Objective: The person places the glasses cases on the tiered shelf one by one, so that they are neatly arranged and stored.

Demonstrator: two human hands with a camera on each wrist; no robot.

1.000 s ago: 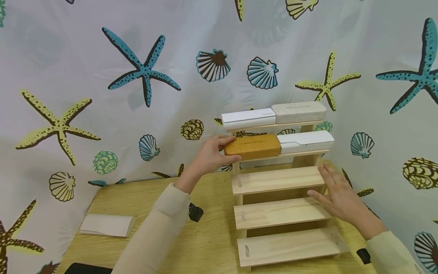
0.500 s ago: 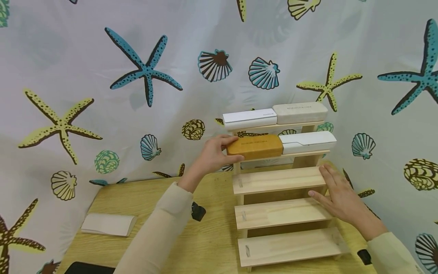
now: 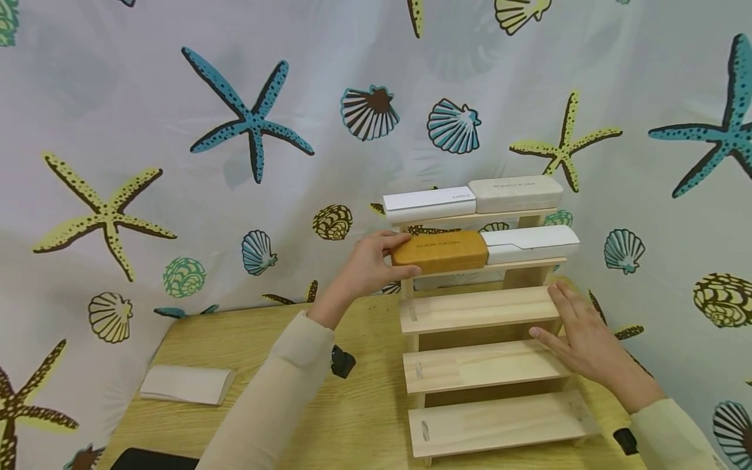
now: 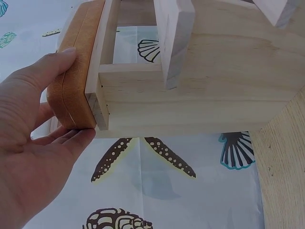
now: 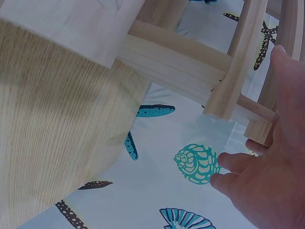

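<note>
An orange-brown glasses case [image 3: 440,251] sits at the left end of the second shelf from the top of a wooden tiered rack [image 3: 482,308]. My left hand [image 3: 369,264] grips its left end, thumb on the front side and fingers behind; the left wrist view shows the same hold on the case [image 4: 78,67]. A white glasses case [image 3: 531,245] lies on that shelf, right up against the orange one. My right hand [image 3: 587,333] rests at the right end of the third shelf, fingers extended and thumb apart. In the right wrist view this hand [image 5: 271,162] is beside the rack's end.
On the top shelf lie another white case [image 3: 429,203] and a cream case [image 3: 516,194]. A further off-white case [image 3: 187,385] lies at the left of the wooden table [image 3: 352,418]. A dark object [image 3: 154,459] shows at the front edge. A patterned curtain [image 3: 294,215] hangs behind.
The orange case has slid slightly right along its shelf with my left hand, and the white case beside it has shifted right too. My right hand stays in place.
</note>
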